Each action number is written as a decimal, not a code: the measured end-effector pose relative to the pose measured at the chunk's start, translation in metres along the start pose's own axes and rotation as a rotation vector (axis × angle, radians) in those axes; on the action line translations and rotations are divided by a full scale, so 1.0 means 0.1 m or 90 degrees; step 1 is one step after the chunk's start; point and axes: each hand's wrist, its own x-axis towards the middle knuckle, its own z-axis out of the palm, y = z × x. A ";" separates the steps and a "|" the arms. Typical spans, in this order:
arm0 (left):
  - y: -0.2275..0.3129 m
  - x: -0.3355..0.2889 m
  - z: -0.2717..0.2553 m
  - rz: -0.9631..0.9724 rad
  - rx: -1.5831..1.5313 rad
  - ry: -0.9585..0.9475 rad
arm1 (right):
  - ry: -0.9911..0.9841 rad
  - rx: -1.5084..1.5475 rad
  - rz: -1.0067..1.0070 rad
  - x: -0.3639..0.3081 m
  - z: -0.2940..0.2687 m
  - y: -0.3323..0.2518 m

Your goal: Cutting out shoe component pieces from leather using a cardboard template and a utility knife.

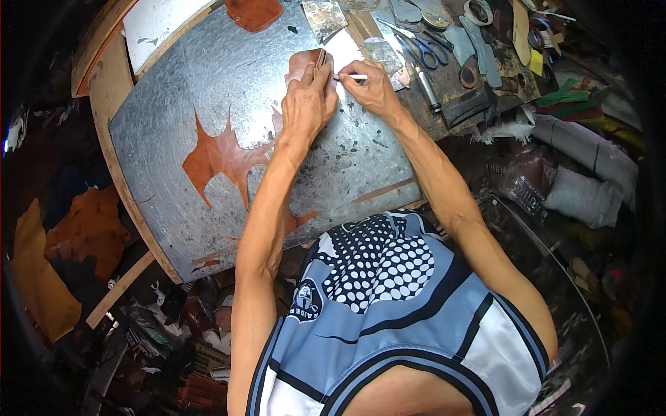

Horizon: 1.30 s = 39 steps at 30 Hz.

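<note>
My left hand (309,104) reaches to the far part of the metal-topped table (163,139), its fingers stretched forward and lying on a reddish-brown leather piece (297,64). By its fingertips a narrow, layered brown strip (321,58) stands out; whether it is part of that piece I cannot tell. Just to the right, my right hand (374,89) pinches a slim white pen-like tool (359,77), with its dark tip pointing left at the leather's edge. A larger brown leather offcut (225,156) with jagged points lies left of my left forearm, which covers some of it.
Blue-handled scissors (430,54), a tube-like tool with a metal end (427,90) and tape rolls (479,10) crowd the right back of the table. Another brown leather piece (254,12) lies at the far edge. Wrapped bundles (583,197) stand right; leather sheets (87,232) hang left.
</note>
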 end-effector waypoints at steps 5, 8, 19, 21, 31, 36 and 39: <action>0.09 0.00 -0.04 -0.067 -0.005 -0.043 | -0.011 0.132 0.093 -0.01 -0.07 -0.02; 0.07 0.04 -0.05 -0.067 -0.018 -0.052 | 0.016 0.209 0.136 -0.02 -0.05 -0.04; -0.09 0.00 -0.05 -0.007 -0.053 0.016 | 0.001 -0.008 -0.016 -0.04 0.01 0.01; -0.02 0.03 -0.08 -0.036 -0.059 -0.023 | -0.033 -0.028 -0.027 -0.04 -0.08 0.07; -0.36 0.04 -0.12 -0.164 0.127 -0.005 | 0.032 0.111 0.164 -0.10 -0.14 -0.35; -0.41 0.16 0.04 -0.248 0.081 0.004 | -0.010 0.159 0.235 -0.39 -0.10 -0.56; -0.54 0.30 -0.11 -0.392 -0.047 -0.110 | 0.015 0.231 0.218 -0.42 0.00 -0.45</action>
